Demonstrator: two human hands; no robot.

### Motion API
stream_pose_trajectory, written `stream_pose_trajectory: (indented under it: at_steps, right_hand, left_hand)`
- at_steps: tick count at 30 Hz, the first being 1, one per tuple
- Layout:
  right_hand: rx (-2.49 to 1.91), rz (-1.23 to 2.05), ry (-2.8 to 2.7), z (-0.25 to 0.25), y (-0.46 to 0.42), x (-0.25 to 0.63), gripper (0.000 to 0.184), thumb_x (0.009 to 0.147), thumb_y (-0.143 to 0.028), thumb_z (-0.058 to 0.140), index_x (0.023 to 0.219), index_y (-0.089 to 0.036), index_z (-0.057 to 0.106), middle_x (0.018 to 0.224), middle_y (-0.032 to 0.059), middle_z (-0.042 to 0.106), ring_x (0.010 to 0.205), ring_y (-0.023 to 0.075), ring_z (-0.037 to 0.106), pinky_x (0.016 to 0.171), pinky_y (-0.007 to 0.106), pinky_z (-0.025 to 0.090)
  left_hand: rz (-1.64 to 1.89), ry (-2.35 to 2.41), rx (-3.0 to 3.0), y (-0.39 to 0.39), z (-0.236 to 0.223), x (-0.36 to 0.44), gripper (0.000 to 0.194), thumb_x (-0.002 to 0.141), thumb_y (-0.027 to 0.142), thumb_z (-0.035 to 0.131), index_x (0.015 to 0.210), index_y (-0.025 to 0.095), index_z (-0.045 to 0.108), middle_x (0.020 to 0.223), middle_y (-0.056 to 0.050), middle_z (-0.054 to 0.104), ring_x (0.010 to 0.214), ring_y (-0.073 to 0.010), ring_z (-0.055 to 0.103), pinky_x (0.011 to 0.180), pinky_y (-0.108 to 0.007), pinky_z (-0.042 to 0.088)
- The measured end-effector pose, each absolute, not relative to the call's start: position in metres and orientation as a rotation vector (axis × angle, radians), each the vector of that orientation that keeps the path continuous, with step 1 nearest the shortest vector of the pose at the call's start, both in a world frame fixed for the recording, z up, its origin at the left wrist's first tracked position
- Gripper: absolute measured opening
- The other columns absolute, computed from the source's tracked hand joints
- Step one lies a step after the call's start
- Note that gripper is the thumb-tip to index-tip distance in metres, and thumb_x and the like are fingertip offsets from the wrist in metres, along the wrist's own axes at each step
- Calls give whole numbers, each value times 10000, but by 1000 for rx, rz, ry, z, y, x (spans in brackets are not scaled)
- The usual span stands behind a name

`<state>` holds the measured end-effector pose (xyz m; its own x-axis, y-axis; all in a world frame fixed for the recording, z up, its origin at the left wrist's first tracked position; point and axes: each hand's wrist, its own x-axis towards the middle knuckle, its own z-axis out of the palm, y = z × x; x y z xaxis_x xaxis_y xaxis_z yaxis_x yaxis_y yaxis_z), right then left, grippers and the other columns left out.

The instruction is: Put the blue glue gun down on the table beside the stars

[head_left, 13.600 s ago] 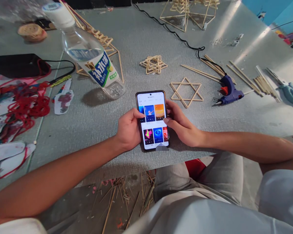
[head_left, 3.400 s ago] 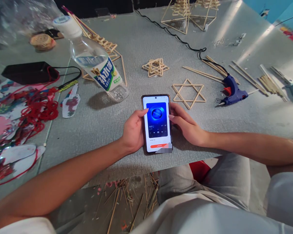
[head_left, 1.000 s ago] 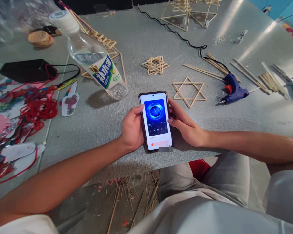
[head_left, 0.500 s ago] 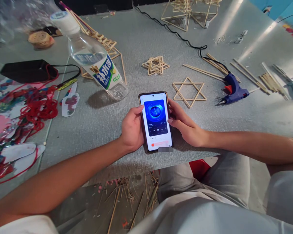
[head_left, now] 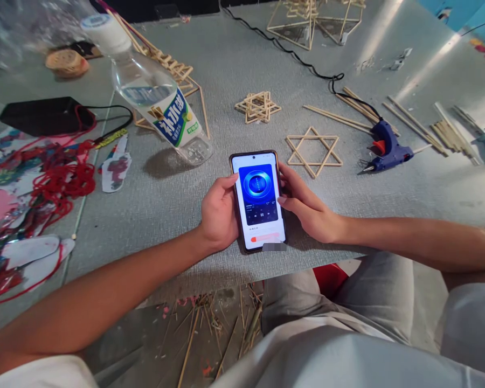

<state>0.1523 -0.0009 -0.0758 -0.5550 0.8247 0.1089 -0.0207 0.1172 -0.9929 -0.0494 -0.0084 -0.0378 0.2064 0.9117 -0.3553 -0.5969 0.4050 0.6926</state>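
Your two hands share one smooth slab, the phone, at the counter's near edge. Your left hand grips its dark-cased side at 9 o'clock, thumb on the front rim; your right hand curls round the 3 o'clock side, thumb tip against the edge. The glossy screen glows blue over white; you can't tell whether the case touches the finely ridged grey surface beneath.

Out from the phone, a flat six-pointed star of slim wooden sticks lies between 1 and 2 o'clock, and a smaller, layered stick star at 12. Farther toward 2 sits a blue plastic glue gun. The clear plastic bottle stands toward 10; tangled red cord heaps at 9.
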Motion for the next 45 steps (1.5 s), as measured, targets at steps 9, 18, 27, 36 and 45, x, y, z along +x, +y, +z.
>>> stream_pose_trajectory:
  at_steps: [9,18,27,36,45]
  right_hand:
    - [-778,1519,-1695,-74,-2,152,768,1139,-464,542,1830,-370,221,1733,85,531,1580,275,522,1441,629,350]
    - [-794,1517,-1701,-70,-2,151,765,1131,-460,547,1827,-367,241,1711,84,562,1587,287,528,1437,626,366]
    - [-787,1548,-1664,-70,-2,150,789,1114,-446,555,1827,-342,233,1728,85,560,1591,278,532,1424,607,396]
    - [-749,1594,-1625,-65,-2,147,804,1106,-403,553,1832,-335,215,1737,85,583,1586,274,565,1397,594,450]
    - [-768,1589,-1635,-67,-2,147,800,1112,-410,549,1834,-334,212,1727,88,596,1584,282,572,1410,619,430]
  left_hand:
    - [1114,854,444,-9,-36,-49,412,867,453,684,1138,167,802,1134,-113,881,1287,-394,802,1166,-568,653]
    - [1082,854,460,-10,-40,-50,410,820,477,743,1093,178,811,1088,-114,884,1253,-411,815,1121,-586,677]
    - [1050,959,512,-12,-38,-49,433,674,429,890,1012,168,816,967,-115,866,1112,-408,840,1131,-620,660]
    - [1044,917,505,-13,-39,-50,443,671,317,737,1081,168,816,1122,-100,877,1167,-374,821,1187,-593,635]
    - [1021,943,476,-10,-42,-51,399,719,355,728,1060,165,810,1075,-102,875,1145,-384,827,1185,-625,636]
